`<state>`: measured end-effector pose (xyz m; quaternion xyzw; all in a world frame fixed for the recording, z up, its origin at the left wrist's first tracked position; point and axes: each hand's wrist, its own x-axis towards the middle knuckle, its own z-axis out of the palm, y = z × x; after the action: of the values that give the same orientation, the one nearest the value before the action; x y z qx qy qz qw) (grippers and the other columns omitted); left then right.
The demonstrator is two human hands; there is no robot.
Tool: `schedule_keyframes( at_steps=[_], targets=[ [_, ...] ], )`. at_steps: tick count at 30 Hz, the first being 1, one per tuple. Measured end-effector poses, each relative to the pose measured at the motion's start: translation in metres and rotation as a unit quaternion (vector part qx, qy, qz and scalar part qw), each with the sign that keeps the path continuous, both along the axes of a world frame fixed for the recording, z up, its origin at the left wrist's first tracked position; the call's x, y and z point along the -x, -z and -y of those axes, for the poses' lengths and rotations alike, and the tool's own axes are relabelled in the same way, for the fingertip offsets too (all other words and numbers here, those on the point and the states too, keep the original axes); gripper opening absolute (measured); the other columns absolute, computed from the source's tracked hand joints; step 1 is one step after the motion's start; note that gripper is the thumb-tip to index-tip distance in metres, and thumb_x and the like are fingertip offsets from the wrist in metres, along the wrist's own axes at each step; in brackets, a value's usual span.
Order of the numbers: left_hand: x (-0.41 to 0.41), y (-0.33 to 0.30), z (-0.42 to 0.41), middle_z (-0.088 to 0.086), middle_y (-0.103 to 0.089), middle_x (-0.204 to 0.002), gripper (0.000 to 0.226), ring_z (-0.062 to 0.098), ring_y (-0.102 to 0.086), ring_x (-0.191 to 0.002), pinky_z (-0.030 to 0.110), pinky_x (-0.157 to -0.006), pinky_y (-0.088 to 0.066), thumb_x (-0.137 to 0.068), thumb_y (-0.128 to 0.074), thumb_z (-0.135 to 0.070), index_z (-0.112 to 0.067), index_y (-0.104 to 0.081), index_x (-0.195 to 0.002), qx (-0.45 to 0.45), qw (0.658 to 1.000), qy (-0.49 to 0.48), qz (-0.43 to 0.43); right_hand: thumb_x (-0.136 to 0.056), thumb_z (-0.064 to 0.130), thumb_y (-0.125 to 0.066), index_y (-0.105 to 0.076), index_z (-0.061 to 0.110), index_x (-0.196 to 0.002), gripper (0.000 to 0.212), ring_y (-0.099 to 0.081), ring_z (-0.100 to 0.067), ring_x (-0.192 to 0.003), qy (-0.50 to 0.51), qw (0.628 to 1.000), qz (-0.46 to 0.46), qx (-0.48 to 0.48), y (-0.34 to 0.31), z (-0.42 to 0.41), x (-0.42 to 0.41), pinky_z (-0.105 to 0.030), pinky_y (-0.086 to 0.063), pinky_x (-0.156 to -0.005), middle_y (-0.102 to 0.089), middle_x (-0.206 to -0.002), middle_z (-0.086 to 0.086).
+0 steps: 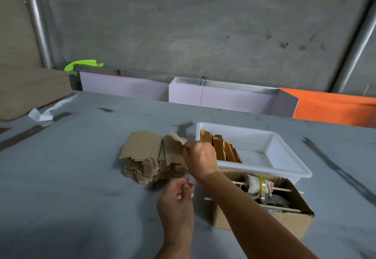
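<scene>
A: Pinching anything, the right hand [200, 157]?
B: Yes, thumb and fingers nip the lifted corner of the top cardboard piece [173, 149] on the stack [142, 165], mid-counter [81, 177].
A: And the left hand [177, 199]?
B: Loosely curled, holding nothing, just nearside of the stack.
A: Toward the right edge?
B: White tray [284, 157], with a cardboard box [264, 224] just in front.

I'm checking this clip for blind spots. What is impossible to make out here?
Head view:
Left hand: curled fingers hide whether it holds anything.
Stack of flat brown cardboard cutouts: its right edge sits behind the right hand, which pinches the top cutout.
Open brown cardboard box: right forearm covers its left part; contents dark.
Orange-brown slats in the white plastic tray: too blurred to identify.
</scene>
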<state>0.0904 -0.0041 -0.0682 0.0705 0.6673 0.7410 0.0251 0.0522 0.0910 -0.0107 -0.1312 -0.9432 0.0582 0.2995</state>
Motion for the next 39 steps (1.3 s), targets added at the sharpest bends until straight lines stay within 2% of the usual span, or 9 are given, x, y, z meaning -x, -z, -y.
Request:
schedule_keyframes(
  at_steps=[7, 10, 13, 16, 20, 23, 29, 34, 39],
  targets=[
    [-0.003, -0.008, -0.005, -0.003, -0.07, -0.077, 0.026, 0.004, -0.065, -0.062, 0.027, -0.065, -0.048, -0.09, -0.056, -0.004, -0.026, -0.064, -0.079, -0.031, 0.999, 0.009, -0.013, -0.092, 0.013, -0.052, -0.068, 0.009, -0.082, 0.02, -0.049, -0.013, -0.056, 0.099, 0.938, -0.207, 0.26, -0.03, -0.02, -0.02, -0.015, -0.037, -0.052, -0.061, -0.066, -0.001],
    [-0.003, -0.017, -0.003, -0.006, -0.069, -0.09, 0.009, 0.006, -0.066, -0.076, 0.034, -0.076, -0.053, -0.089, -0.061, -0.018, -0.024, -0.063, -0.095, -0.038, 0.999, 0.006, -0.013, -0.09, 0.011, -0.056, -0.064, 0.014, -0.069, 0.022, -0.049, -0.01, -0.058, 0.058, 0.874, -0.255, 0.411, -0.041, -0.027, -0.041, -0.022, -0.043, -0.055, -0.057, -0.062, 0.003],
    [-0.004, -0.033, 0.002, -0.009, -0.064, -0.104, 0.038, 0.003, -0.062, -0.094, 0.034, -0.082, -0.053, -0.08, -0.065, -0.041, -0.027, -0.052, -0.113, -0.066, 0.998, 0.004, -0.014, -0.09, 0.015, -0.059, -0.063, 0.015, -0.065, 0.025, -0.052, -0.015, -0.066, 0.018, 0.831, -0.216, 0.513, -0.046, -0.027, -0.079, -0.03, -0.047, -0.063, -0.055, -0.066, 0.0],
    [-0.01, -0.053, 0.011, -0.015, -0.068, -0.089, 0.053, -0.004, -0.065, -0.084, 0.025, -0.077, -0.051, -0.066, -0.064, -0.05, -0.023, -0.051, -0.11, -0.124, 0.992, 0.039, 0.005, -0.09, 0.017, -0.06, -0.062, 0.014, -0.064, 0.026, -0.054, -0.014, -0.067, 0.004, 0.823, -0.162, 0.544, -0.04, -0.02, -0.12, -0.026, -0.049, -0.058, -0.058, -0.07, -0.001],
    [-0.022, -0.061, 0.016, -0.015, -0.072, -0.072, 0.012, -0.002, -0.067, -0.067, 0.024, -0.061, -0.047, -0.075, -0.071, -0.025, -0.018, -0.065, -0.083, -0.104, 0.987, 0.116, 0.04, -0.089, 0.017, -0.06, -0.066, 0.005, -0.075, 0.02, -0.06, -0.007, -0.066, -0.004, 0.817, -0.121, 0.563, -0.027, -0.014, -0.164, -0.013, -0.045, -0.048, -0.064, -0.069, 0.002],
    [-0.03, -0.056, 0.013, -0.008, -0.072, -0.069, 0.005, 0.008, -0.065, -0.069, 0.027, -0.062, -0.045, -0.08, -0.07, -0.014, -0.012, -0.067, -0.076, -0.086, 0.985, 0.124, 0.082, -0.087, 0.012, -0.062, -0.069, 0.008, -0.073, 0.016, -0.06, -0.001, -0.058, -0.023, 0.807, -0.119, 0.578, -0.021, -0.018, -0.187, -0.014, -0.045, -0.053, -0.065, -0.062, 0.007],
    [-0.056, -0.048, 0.006, -0.004, -0.072, -0.069, 0.003, 0.011, -0.066, -0.067, 0.024, -0.056, -0.043, -0.079, -0.07, -0.01, -0.012, -0.069, -0.077, -0.07, 0.978, 0.164, 0.105, -0.078, 0.014, -0.068, -0.065, -0.004, -0.081, 0.019, -0.058, -0.021, -0.065, -0.035, 0.777, -0.149, 0.61, -0.016, -0.032, -0.215, -0.022, -0.047, -0.054, -0.061, -0.072, -0.019],
    [-0.062, -0.041, 0.011, 0.005, -0.072, -0.069, 0.019, 0.009, -0.064, -0.058, 0.013, -0.049, -0.047, -0.074, -0.069, 0.007, -0.012, -0.068, -0.076, -0.035, 0.978, 0.205, 0.011, -0.076, -0.003, -0.069, -0.07, 0.003, -0.073, 0.007, -0.063, -0.024, -0.066, -0.054, 0.797, -0.143, 0.584, -0.002, -0.039, -0.234, -0.027, -0.049, -0.062, -0.069, -0.074, -0.021],
    [-0.057, -0.021, 0.014, -0.015, -0.065, -0.065, 0.043, 0.0, -0.058, -0.06, 0.008, -0.058, -0.042, -0.062, -0.076, 0.009, -0.031, -0.064, -0.072, 0.147, 0.927, 0.173, -0.3, -0.072, -0.003, -0.074, -0.07, 0.026, -0.06, 0.031, -0.063, -0.001, -0.068, 0.001, 0.933, -0.09, 0.35, 0.021, -0.039, -0.248, -0.009, -0.044, -0.066, -0.069, -0.067, 0.012]
  ],
)
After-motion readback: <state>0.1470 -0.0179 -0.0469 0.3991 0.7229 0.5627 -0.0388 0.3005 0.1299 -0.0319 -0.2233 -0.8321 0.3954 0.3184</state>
